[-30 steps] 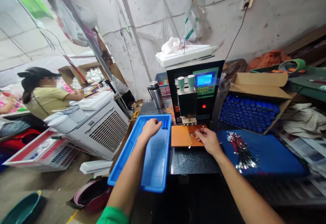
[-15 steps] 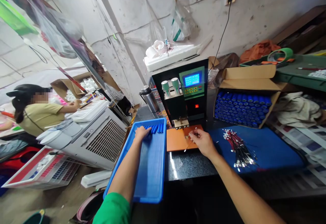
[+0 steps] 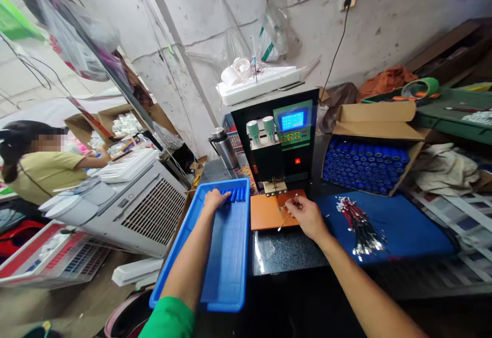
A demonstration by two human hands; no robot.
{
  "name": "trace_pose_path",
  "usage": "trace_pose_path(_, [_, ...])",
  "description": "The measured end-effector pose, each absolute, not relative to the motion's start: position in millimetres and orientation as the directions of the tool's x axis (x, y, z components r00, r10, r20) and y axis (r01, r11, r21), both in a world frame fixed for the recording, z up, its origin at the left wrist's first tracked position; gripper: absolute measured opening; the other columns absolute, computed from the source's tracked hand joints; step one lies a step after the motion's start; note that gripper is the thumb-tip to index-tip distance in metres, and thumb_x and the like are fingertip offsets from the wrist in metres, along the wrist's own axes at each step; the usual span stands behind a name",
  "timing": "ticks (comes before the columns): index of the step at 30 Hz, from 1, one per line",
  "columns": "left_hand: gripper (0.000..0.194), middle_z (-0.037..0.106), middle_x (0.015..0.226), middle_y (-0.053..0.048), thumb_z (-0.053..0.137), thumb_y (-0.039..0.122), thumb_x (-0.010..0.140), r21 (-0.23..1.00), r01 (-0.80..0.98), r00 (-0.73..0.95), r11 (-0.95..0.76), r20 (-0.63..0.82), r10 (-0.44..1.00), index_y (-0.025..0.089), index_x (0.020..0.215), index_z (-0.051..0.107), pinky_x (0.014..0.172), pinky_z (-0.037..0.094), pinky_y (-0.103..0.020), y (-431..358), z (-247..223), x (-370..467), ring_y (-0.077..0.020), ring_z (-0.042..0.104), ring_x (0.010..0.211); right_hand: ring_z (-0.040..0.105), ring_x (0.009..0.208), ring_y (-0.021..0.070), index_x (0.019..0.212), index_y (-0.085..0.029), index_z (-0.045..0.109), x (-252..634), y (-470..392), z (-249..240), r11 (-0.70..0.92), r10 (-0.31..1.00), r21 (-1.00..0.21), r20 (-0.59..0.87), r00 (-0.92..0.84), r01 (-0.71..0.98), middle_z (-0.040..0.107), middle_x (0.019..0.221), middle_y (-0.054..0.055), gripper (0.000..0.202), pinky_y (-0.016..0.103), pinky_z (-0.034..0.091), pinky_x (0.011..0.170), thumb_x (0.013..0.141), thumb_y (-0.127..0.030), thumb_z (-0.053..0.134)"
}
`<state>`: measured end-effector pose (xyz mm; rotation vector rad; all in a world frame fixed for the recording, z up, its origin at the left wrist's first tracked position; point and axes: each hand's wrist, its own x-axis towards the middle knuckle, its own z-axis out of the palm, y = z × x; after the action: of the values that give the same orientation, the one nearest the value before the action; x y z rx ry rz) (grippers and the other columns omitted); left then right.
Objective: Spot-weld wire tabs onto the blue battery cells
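Observation:
My left hand point(image 3: 215, 199) reaches into a blue plastic tray point(image 3: 226, 304), its fingers closed on a blue cylindrical battery cell at the left end of a short row of blue battery cells point(image 3: 239, 194). The hand hides part of that cell. Over the orange pad point(image 3: 265, 212), my right hand point(image 3: 305, 212) pinches a thin wire lead point(image 3: 285, 221) with a small white connector at its lower end. Just behind the pad stands a black spot-welding machine point(image 3: 265, 161) with a lit blue display. A bundle of red and black wire leads point(image 3: 359, 228) lies right of my right hand.
On the blue mat point(image 3: 418, 225) at the right stands an open cardboard box point(image 3: 378, 112) packed with blue cells. A steel flask point(image 3: 224, 148) stands behind the tray. Far left, a person in a yellow top point(image 3: 54, 166) sits beyond a grey air cooler point(image 3: 149, 215).
The view has shifted slightly. Both hands keep almost the same places, the left at the row of cells and the right above the orange pad with the wire lead.

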<state>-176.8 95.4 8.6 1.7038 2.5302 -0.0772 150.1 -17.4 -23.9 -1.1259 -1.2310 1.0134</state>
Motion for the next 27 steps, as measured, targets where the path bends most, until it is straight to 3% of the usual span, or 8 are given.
trace_pose_path(14, [0.061, 0.063, 0.122, -0.024, 0.061, 0.058, 0.076, 0.100, 0.929, -0.350, 0.355, -0.063, 0.935, 0.010, 0.113, 0.067, 0.090, 0.047, -0.039, 90.2, 5.9, -187.2, -0.0366, 0.059, 0.114, 0.062, 0.061, 0.0188, 0.075, -0.016, 0.066, 146.0, -22.5, -19.8, 0.116, 0.981, -0.993, 0.111, 0.162, -0.023, 0.064, 0.068, 0.005, 0.053, 0.029, 0.052, 0.056, 0.062, -0.066, 0.075])
trace_pose_path(27, [0.056, 0.058, 0.126, -0.030, 0.069, 0.039, 0.070, 0.068, 0.919, -0.377, 0.388, -0.129, 0.917, 0.006, 0.115, 0.066, 0.089, 0.047, -0.046, 87.4, 21.5, -165.9, -0.0428, 0.055, 0.117, 0.065, 0.059, 0.0204, 0.074, -0.016, 0.068, 139.8, -25.4, -20.4, 0.081, 0.973, -0.996, 0.073, 0.218, -0.030, 0.068, 0.069, 0.007, 0.054, 0.030, 0.055, 0.054, 0.058, -0.067, 0.075])
